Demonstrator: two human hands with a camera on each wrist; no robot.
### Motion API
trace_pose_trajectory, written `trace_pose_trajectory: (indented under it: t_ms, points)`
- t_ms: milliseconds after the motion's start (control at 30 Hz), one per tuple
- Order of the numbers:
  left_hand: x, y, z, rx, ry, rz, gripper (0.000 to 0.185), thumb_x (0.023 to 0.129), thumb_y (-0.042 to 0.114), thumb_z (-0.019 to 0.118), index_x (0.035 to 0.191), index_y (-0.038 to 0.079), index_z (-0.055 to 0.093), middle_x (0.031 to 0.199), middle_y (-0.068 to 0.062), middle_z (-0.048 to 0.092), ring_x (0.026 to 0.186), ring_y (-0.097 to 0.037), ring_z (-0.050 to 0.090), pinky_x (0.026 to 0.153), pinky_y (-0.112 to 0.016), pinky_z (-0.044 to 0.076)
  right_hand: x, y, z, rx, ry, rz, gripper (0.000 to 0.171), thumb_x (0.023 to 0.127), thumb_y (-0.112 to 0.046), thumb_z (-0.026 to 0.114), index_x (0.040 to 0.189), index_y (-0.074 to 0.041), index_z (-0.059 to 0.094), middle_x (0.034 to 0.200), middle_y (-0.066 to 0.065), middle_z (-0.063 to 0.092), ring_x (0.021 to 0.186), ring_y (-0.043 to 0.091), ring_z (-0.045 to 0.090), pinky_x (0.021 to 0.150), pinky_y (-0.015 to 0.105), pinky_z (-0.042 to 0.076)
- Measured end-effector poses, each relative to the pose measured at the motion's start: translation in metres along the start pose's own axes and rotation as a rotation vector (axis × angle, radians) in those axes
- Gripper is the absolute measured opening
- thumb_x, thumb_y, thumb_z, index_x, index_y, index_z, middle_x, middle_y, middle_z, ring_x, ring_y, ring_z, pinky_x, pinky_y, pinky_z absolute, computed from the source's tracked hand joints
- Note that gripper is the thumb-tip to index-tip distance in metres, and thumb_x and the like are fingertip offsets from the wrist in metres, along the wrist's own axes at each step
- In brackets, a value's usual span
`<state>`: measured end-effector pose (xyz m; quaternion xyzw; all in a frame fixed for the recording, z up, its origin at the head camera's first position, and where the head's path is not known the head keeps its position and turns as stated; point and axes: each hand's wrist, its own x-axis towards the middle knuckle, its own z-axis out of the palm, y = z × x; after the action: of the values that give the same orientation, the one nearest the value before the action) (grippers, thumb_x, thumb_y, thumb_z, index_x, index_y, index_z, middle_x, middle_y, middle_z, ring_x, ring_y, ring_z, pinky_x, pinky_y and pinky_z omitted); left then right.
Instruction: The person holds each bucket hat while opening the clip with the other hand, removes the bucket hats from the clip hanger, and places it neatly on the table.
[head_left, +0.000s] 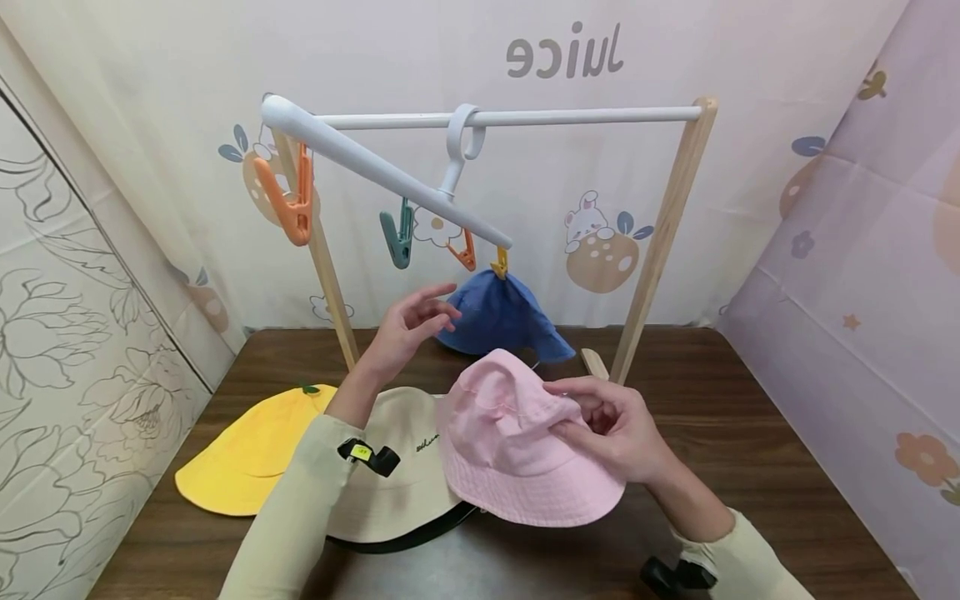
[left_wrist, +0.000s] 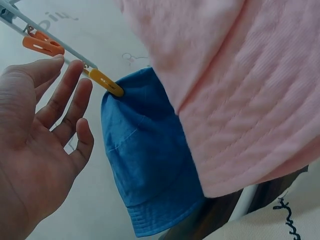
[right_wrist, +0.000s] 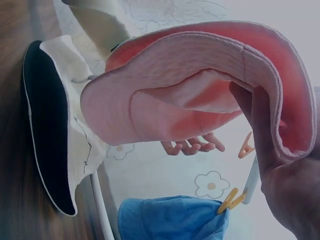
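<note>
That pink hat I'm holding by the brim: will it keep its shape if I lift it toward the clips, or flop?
Probably floppy: the pink hat already folds where the right hand pinches its brim, and in the right wrist view the brim curls over. It looks like light, thin cloth, much like the blue hat hanging limp from the yellow clip. It seems unlikely to slip, since the fabric looks textured.

open left hand (left_wrist: 35, 150), blue hat (left_wrist: 145, 165), pink hat (left_wrist: 240, 85)
</note>
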<state>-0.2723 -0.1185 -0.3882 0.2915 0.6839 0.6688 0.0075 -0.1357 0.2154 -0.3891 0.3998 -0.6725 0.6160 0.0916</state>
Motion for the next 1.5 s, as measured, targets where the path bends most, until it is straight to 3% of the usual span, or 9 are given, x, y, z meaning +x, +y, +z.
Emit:
trace_pose_trajectory:
  t_ms: [167,333,433,567,900,1067,1300,1500]
  points:
    - [-0.005,0.0,-0.002,-0.011,-0.008,0.0,0.053,0.113,-0.002,0.057,0.164,-0.009,0.046,0.116,0.018,0.078,0.108,-0.006,0.074,0.102,-0.02,0.059,-0.003,-0.004,0.002,0.027,-0.047,0.024,0.088,0.081,0.035,0.07,0.139,-0.03,0.076,0.106,-0.02,0.083,0.073,-0.007,0.065,0.045,0.03,0.044]
    - [-0.009,0.003,-0.002,-0.013,-0.003,-0.009,0.053,0.113,-0.001,0.057,0.165,-0.009,0.045,0.117,0.018,0.077,0.11,-0.005,0.074,0.107,-0.021,0.06,-0.005,-0.004,0.002,0.081,-0.098,0.029,0.091,0.082,0.035,0.069,0.142,-0.032,0.074,0.112,-0.018,0.085,0.084,-0.009,0.071,0.053,0.018,0.052]
    - [-0.01,0.003,-0.004,-0.02,-0.001,-0.012,0.053,0.113,-0.002,0.057,0.165,-0.009,0.045,0.117,0.017,0.077,0.109,-0.007,0.074,0.107,-0.022,0.06,-0.005,-0.002,0.002,0.126,-0.128,0.025,0.082,0.087,0.03,0.071,0.144,-0.029,0.074,0.12,-0.016,0.085,0.094,-0.007,0.075,0.067,0.014,0.059]
    - [-0.011,0.001,-0.005,-0.023,-0.001,-0.01,0.054,0.113,-0.002,0.057,0.164,-0.012,0.043,0.116,0.017,0.078,0.108,-0.007,0.074,0.105,-0.022,0.06,-0.005,0.001,0.002,0.163,-0.152,0.019,0.064,0.096,0.017,0.076,0.143,-0.026,0.074,0.125,-0.014,0.084,0.099,-0.004,0.077,0.076,0.014,0.062]
    - [-0.018,0.001,-0.009,-0.025,0.004,0.001,0.052,0.111,-0.005,0.059,0.161,-0.012,0.047,0.115,0.014,0.078,0.11,-0.005,0.073,0.104,-0.021,0.062,-0.011,0.009,-0.006,0.153,-0.166,0.05,0.07,0.092,0.026,0.072,0.143,-0.022,0.074,0.127,-0.013,0.084,0.105,-0.005,0.078,0.079,0.014,0.063]
    - [-0.022,0.001,-0.011,-0.025,0.005,0.008,0.05,0.111,-0.004,0.06,0.16,-0.008,0.052,0.116,0.011,0.078,0.111,-0.005,0.073,0.104,-0.022,0.062,-0.013,0.014,-0.013,0.122,-0.172,0.054,0.063,0.094,0.023,0.072,0.143,-0.016,0.073,0.129,-0.013,0.084,0.1,-0.004,0.076,0.073,0.014,0.061]
    - [-0.024,-0.001,-0.013,-0.023,0.013,0.011,0.05,0.11,-0.006,0.059,0.159,-0.011,0.05,0.115,0.012,0.078,0.111,-0.003,0.074,0.102,-0.02,0.061,-0.012,0.019,-0.021,0.086,-0.182,0.06,0.071,0.086,0.034,0.066,0.142,-0.01,0.073,0.121,-0.013,0.085,0.091,-0.006,0.074,0.059,0.017,0.057]
    - [-0.026,-0.001,-0.015,-0.014,0.015,0.019,0.049,0.111,-0.006,0.059,0.158,-0.015,0.049,0.115,0.014,0.078,0.111,-0.002,0.074,0.101,-0.019,0.061,-0.014,0.023,-0.027,0.036,-0.152,0.148,0.078,0.088,0.031,0.067,0.142,-0.025,0.074,0.113,-0.016,0.086,0.084,-0.006,0.074,0.054,0.017,0.055]
